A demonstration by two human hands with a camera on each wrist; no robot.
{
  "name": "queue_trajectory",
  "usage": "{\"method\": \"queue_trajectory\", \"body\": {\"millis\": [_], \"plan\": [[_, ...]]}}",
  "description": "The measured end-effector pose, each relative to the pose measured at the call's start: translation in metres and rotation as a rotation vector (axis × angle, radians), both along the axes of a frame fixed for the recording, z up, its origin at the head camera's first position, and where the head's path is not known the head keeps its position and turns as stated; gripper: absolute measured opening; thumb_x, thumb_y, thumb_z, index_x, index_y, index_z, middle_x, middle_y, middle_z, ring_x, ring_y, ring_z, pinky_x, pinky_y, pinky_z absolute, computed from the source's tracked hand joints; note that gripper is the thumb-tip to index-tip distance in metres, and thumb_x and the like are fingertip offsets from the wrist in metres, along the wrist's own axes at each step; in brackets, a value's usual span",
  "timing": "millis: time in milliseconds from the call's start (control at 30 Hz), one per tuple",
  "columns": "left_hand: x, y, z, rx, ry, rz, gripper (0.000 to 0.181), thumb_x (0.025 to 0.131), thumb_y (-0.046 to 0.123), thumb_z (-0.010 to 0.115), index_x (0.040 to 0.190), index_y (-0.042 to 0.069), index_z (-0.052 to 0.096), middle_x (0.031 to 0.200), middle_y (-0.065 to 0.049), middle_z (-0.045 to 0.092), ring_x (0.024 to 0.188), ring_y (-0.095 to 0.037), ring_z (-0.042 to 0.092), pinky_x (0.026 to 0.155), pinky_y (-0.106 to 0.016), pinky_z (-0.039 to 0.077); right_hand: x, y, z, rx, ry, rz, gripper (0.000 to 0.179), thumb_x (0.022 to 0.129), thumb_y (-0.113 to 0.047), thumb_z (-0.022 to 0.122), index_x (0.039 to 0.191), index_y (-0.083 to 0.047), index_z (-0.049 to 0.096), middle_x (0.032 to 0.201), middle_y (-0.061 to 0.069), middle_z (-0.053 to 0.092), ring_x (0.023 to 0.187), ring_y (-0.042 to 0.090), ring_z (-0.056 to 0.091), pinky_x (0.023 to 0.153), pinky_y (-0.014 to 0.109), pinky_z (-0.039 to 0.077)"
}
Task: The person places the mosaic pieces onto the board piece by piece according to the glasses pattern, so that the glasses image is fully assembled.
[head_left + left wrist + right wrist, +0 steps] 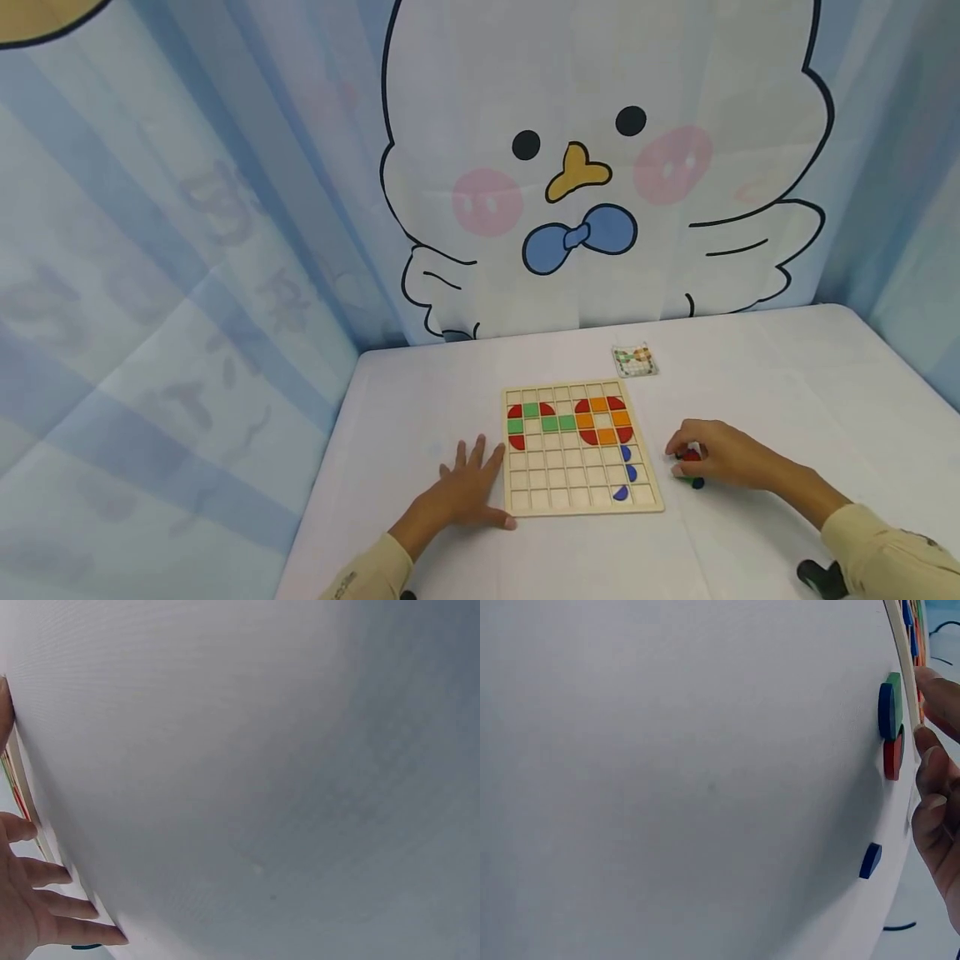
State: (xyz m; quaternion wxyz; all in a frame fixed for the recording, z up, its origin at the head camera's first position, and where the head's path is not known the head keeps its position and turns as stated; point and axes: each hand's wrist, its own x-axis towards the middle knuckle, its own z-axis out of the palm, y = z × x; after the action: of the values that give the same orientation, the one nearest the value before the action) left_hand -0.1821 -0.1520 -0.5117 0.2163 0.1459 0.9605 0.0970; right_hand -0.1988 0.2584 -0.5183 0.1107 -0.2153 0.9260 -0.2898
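Note:
A wooden grid board (557, 482) lies on the table, with red quarter-round, green square and orange square pieces and several blue rounded pieces (621, 493) in its cells. My left hand (468, 492) rests, fingers spread, along the board's left edge. My right hand (723, 454) is off the board's right side, fingers bent over a small cluster of loose pieces. In the right wrist view the cluster shows a blue piece (886, 711), a green piece (896, 694) and a red piece (892, 757); thumb and fingertips stand apart with nothing visible between them.
A small patterned card (634, 360) lies behind the board. Another blue piece (871, 860) sits apart from the cluster in the right wrist view. A dark object (821, 577) shows by the right sleeve. A cartoon-printed curtain (570, 300) hangs behind the white table (420, 400).

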Motion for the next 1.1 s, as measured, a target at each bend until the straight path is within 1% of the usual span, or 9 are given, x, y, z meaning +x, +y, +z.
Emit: {"method": "queue_trajectory", "body": {"millis": [133, 300, 433, 633, 700, 767, 900, 967, 1100], "plan": [[0.0, 0.001, 0.0, -0.001, -0.001, 0.006, 0.115, 0.071, 0.063, 0.082, 0.161, 0.021, 0.025, 0.168, -0.017, 0.013, 0.151, -0.052, 0.01, 0.109, -0.076, 0.026, 0.006, 0.007, -0.005, 0.024, 0.027, -0.012, 0.019, 0.084, -0.034, 0.08, 0.099, -0.025, 0.075, 0.092, -0.014, 0.062, 0.079, 0.003, 0.051, 0.069, 0.019, 0.049], [0.001, 0.001, 0.001, 0.006, -0.003, 0.008, 0.114, 0.071, 0.063, 0.082, 0.16, 0.021, 0.026, 0.168, -0.017, 0.013, 0.151, -0.052, 0.01, 0.108, -0.076, 0.026, 0.01, 0.009, -0.011, 0.045, 0.033, -0.05, 0.024, 0.081, -0.039, 0.082, 0.1, -0.025, 0.076, 0.086, -0.015, 0.057, 0.079, 0.001, 0.049, 0.069, 0.018, 0.046], [0.002, 0.001, 0.0, -0.003, 0.0, 0.007, 0.114, 0.071, 0.063, 0.082, 0.16, 0.021, 0.026, 0.168, -0.017, 0.013, 0.151, -0.052, 0.01, 0.108, -0.076, 0.027, 0.012, 0.009, -0.012, 0.05, 0.046, -0.064, 0.029, 0.079, -0.039, 0.084, 0.102, -0.023, 0.076, 0.085, -0.014, 0.055, 0.078, 0.002, 0.048, 0.066, 0.019, 0.044], [0.002, 0.001, 0.0, -0.017, 0.005, 0.01, 0.114, 0.071, 0.064, 0.081, 0.16, 0.022, 0.026, 0.169, -0.016, 0.013, 0.152, -0.051, 0.011, 0.109, -0.075, 0.027, 0.013, 0.008, -0.012, 0.069, 0.044, -0.087, 0.028, 0.077, -0.037, 0.085, 0.1, -0.023, 0.076, 0.084, -0.014, 0.055, 0.076, 0.002, 0.047, 0.064, 0.02, 0.041], [0.001, 0.002, 0.001, -0.019, 0.005, 0.01, 0.114, 0.071, 0.064, 0.082, 0.16, 0.022, 0.026, 0.169, -0.016, 0.014, 0.152, -0.051, 0.011, 0.109, -0.075, 0.028, 0.014, 0.009, -0.012, 0.057, 0.031, -0.086, 0.028, 0.078, -0.036, 0.085, 0.1, -0.022, 0.075, 0.084, -0.013, 0.056, 0.076, 0.002, 0.046, 0.063, 0.02, 0.04], [0.001, 0.002, 0.001, -0.014, 0.004, 0.011, 0.114, 0.07, 0.063, 0.082, 0.16, 0.021, 0.026, 0.168, -0.017, 0.014, 0.152, -0.052, 0.01, 0.108, -0.075, 0.027, 0.016, 0.009, -0.012, 0.028, 0.018, -0.067, 0.026, 0.08, -0.034, 0.083, 0.101, -0.021, 0.074, 0.083, -0.013, 0.056, 0.075, 0.001, 0.046, 0.063, 0.02, 0.04], [0.0, 0.002, 0.0, -0.007, 0.007, 0.012, 0.114, 0.071, 0.063, 0.082, 0.16, 0.021, 0.026, 0.168, -0.017, 0.013, 0.151, -0.052, 0.01, 0.109, -0.075, 0.027, 0.015, 0.01, -0.009, -0.059, -0.004, 0.007, 0.017, 0.088, -0.03, 0.077, 0.1, -0.021, 0.07, 0.079, -0.013, 0.056, 0.071, -0.001, 0.047, 0.061, 0.021, 0.04], [0.0, 0.001, -0.001, -0.005, 0.007, 0.012, 0.114, 0.07, 0.063, 0.082, 0.16, 0.021, 0.026, 0.168, -0.017, 0.013, 0.151, -0.052, 0.01, 0.109, -0.076, 0.026, 0.013, 0.009, -0.009, -0.098, -0.02, 0.032, 0.014, 0.091, -0.028, 0.074, 0.1, -0.02, 0.069, 0.077, -0.013, 0.055, 0.069, -0.001, 0.048, 0.059, 0.022, 0.04], [0.0, 0.001, -0.002, -0.007, 0.007, 0.012, 0.114, 0.07, 0.063, 0.082, 0.16, 0.021, 0.026, 0.168, -0.017, 0.013, 0.151, -0.052, 0.01, 0.108, -0.076, 0.026, 0.009, 0.003, -0.009, -0.148, -0.066, 0.043, 0.018, 0.093, -0.025, 0.072, 0.107, -0.014, 0.069, 0.075, -0.01, 0.053, 0.066, 0.0, 0.049, 0.057, 0.022, 0.041]]}}
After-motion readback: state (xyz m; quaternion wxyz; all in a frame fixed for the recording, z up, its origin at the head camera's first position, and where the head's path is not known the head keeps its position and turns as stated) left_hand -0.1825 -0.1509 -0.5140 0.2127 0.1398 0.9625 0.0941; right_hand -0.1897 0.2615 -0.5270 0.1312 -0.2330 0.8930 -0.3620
